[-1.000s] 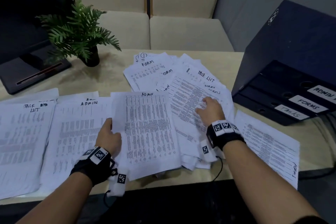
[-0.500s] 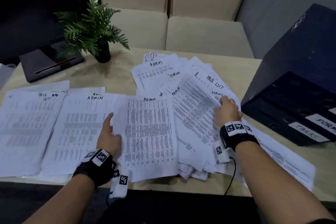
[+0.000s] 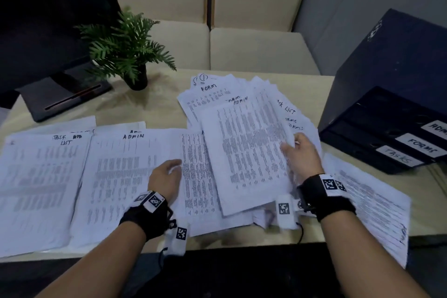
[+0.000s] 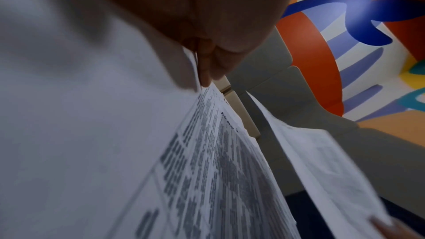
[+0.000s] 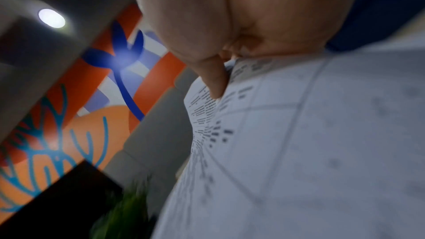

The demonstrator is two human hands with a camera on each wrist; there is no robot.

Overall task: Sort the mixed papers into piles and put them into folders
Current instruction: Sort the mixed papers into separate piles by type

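Right grip [image 3: 298, 152]: pinched on the edge of an ADMIN sheet [image 3: 246, 152], held raised above the mixed heap [image 3: 210, 97] at counter [image 3: 157, 113] centre. Left grip [image 3: 165, 176]: pinching a second sheet [image 3: 196, 176] beside the ADMIN pile [image 3: 116, 176]. Risk: a neighbouring sheet clings and gets misfiled.

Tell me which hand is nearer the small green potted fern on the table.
Left. The left hand, gripping a printed sheet, lies toward the person from the green potted fern and slightly right; the right hand, pinching a lifted sheet, is much farther right.
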